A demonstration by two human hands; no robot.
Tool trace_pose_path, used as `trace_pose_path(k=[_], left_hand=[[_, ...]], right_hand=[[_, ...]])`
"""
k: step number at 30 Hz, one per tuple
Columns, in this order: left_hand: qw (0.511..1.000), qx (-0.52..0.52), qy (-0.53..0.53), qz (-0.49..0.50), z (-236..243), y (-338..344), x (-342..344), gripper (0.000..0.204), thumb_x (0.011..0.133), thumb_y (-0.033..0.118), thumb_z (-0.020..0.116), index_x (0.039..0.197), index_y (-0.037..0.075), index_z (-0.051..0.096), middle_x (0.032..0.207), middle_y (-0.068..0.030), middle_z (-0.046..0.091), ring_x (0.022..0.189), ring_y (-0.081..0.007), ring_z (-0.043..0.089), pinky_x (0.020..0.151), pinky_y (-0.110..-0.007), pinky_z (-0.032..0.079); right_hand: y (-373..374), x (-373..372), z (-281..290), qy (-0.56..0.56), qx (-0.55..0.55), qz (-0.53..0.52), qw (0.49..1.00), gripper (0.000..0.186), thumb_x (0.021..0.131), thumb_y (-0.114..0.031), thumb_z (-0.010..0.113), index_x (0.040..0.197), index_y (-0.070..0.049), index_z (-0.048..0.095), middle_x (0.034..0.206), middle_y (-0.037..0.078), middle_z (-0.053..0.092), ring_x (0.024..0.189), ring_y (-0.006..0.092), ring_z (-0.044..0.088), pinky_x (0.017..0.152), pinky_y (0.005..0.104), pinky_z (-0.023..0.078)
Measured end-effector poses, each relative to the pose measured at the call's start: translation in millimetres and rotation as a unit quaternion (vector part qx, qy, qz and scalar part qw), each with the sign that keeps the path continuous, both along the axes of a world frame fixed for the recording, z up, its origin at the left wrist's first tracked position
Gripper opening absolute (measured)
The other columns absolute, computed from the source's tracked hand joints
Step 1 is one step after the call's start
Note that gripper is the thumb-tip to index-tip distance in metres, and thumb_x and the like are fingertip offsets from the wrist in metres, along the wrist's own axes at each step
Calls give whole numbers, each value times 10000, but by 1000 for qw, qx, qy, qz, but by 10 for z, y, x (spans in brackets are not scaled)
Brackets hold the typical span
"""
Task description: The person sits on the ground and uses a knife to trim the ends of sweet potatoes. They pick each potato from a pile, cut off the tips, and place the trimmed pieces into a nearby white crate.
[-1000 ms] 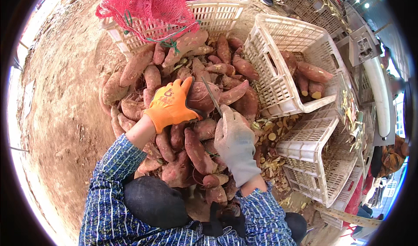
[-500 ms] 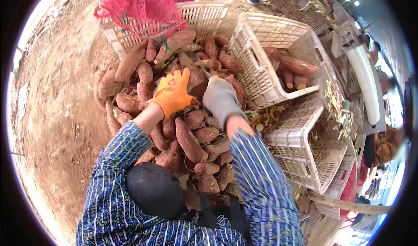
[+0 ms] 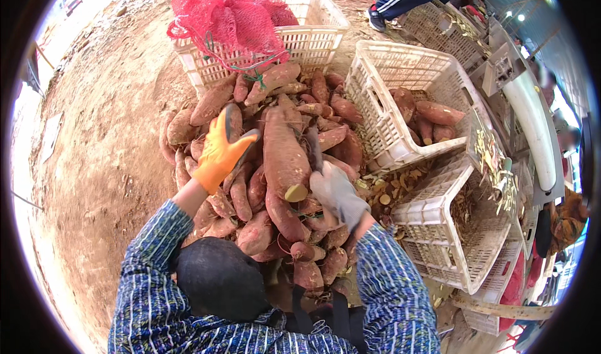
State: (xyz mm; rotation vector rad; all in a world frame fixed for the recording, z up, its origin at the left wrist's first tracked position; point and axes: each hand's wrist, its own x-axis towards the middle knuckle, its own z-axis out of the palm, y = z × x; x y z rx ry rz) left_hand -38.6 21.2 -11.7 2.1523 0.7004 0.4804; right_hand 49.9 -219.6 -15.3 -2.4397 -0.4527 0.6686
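A heap of reddish-brown sweet potatoes (image 3: pixel 253 232) lies in front of me. One large sweet potato (image 3: pixel 283 150) stands out in the middle, with a pale yellow cut end toward me. My left hand (image 3: pixel 219 153), in an orange glove, is left of it and apart from it, thumb and fingers spread. In a grey glove, my right hand (image 3: pixel 338 194) is closed on a knife (image 3: pixel 314 147), whose dark blade points away from me along the large sweet potato's right side. Whether the blade touches it I cannot tell.
A white plastic crate (image 3: pixel 369 110) to the right holds several sweet potatoes. Another crate (image 3: pixel 432 213), with scraps, is tipped nearer me. Beyond the heap, a pink mesh sack (image 3: pixel 228 19) drapes over a crate (image 3: pixel 313 41). A person's leg (image 3: pixel 400 0) shows at the far right.
My left hand has moved left, off the heap's middle, and spread wide. My right hand has drawn nearer, bringing the knife into view. The large sweet potato now shows with its cut end toward me.
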Motion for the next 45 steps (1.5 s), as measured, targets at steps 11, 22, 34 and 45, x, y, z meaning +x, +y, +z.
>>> trace_pose_path(k=[11,22,34,45], left_hand=[[965,-141,211,-62,-388,-413,443,1007,735,573,750,1450,-20,360,1450,-253,417,1350,-367,416,1102,-428,367],[976,-115,151,-110,-510,-576,389,958,718,531,779,1462,66,395,1480,-270,382,1374,-398,380,1116,-445,351],[812,-554,-34,-182,-664,-290,216,621,930,232,648,1446,16,380,1284,-124,604,1205,-251,569,1075,-372,426],[561,-732,-257,-288,1020,-1083,1953,520,913,472,655,1303,152,528,1295,-89,591,1133,-242,614,974,-489,520]], right_hand=[[33,323,187,-194,52,75,977,222,919,-197,536,1065,-40,593,929,226,666,822,441,637,732,507,514],[469,663,-240,88,130,-109,982,260,912,-217,532,1031,-5,623,823,126,649,680,230,647,618,353,510],[-17,-89,40,239,373,-213,871,194,968,-229,556,973,-35,549,769,48,611,557,113,547,471,261,464],[-437,199,460,141,494,-293,807,226,962,-250,571,1036,-38,594,852,68,680,615,61,502,539,206,421]])
